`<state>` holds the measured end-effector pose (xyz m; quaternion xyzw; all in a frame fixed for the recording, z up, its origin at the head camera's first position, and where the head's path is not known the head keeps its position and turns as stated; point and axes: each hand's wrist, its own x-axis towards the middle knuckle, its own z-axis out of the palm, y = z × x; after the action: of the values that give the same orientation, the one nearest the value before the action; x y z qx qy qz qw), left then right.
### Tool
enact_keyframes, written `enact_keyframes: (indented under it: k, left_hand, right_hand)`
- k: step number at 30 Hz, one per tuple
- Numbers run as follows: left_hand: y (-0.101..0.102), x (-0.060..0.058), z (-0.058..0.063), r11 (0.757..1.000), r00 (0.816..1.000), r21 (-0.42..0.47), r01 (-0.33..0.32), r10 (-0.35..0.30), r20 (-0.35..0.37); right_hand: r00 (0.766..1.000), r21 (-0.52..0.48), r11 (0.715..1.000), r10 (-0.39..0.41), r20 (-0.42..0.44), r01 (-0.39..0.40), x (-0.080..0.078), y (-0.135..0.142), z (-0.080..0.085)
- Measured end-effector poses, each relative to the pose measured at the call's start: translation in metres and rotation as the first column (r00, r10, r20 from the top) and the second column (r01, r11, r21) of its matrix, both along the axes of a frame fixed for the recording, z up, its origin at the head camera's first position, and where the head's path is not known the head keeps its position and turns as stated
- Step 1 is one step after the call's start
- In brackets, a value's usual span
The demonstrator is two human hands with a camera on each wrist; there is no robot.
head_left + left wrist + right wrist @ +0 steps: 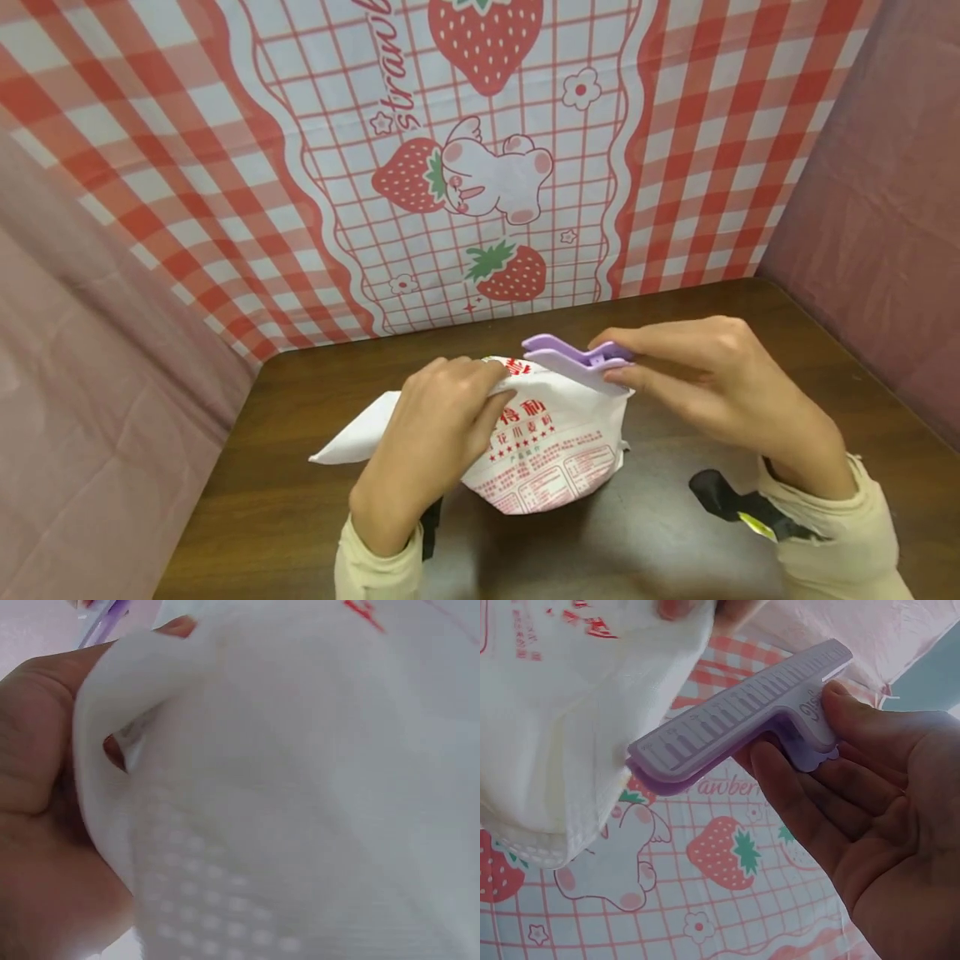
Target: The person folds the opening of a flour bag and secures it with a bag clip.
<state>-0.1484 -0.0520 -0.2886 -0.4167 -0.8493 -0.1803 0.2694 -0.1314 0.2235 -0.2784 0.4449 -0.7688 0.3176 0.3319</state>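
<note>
A white bag with red printing (pixel 551 450) stands on the brown table, its top folded over. My left hand (pixel 431 433) grips that folded top, thumb on the near side; in the left wrist view the white bag (pixel 300 787) fills most of the picture. Between thumb and fingers, my right hand (pixel 720 383) pinches the handles of a purple bag clip (pixel 573 362). The clip's long jaws lie right at the bag's upper right edge. In the right wrist view, piano-key markings show along the clip (pixel 735 712), with its tip beside the bag.
A white flap (pixel 356 433) sticks out left of the left hand over the wooden table (pixel 247 500). Behind stands a red-checked strawberry cloth (pixel 495 175), with pink cloth (pixel 862 208) at the sides. Black straps (pixel 716 496) circle the wrists.
</note>
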Motion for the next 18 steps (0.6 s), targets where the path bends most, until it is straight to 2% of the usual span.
enact_keyframes:
  k: [4,7,10,15,18]
  left_hand:
    - [-0.001,-0.005,0.000,0.999,0.999,0.025,0.032,-0.031,-0.022]
    - [-0.002,-0.006,0.000,0.999,0.999,0.028,0.033,-0.033,-0.009]
    - [-0.003,-0.007,0.001,0.999,0.999,0.023,0.032,-0.032,0.008]
    - [-0.004,-0.007,0.001,0.999,0.999,0.025,0.045,-0.046,0.018]
    - [-0.004,-0.007,0.001,0.998,0.998,0.028,0.052,-0.053,0.017]
  right_hand:
    - [1.000,0.011,1.000,0.016,0.006,-0.016,-0.002,-0.003,0.000]
    - [1.000,-0.004,1.000,-0.004,-0.028,0.004,-0.002,-0.007,0.002]
    - [0.999,-0.058,0.998,-0.007,-0.050,0.004,0.000,-0.011,0.003]
    - [0.997,-0.173,0.983,0.053,-0.050,-0.061,-0.001,-0.018,0.002]
    - [0.997,-0.180,0.981,0.069,-0.047,-0.077,-0.002,-0.021,0.001]
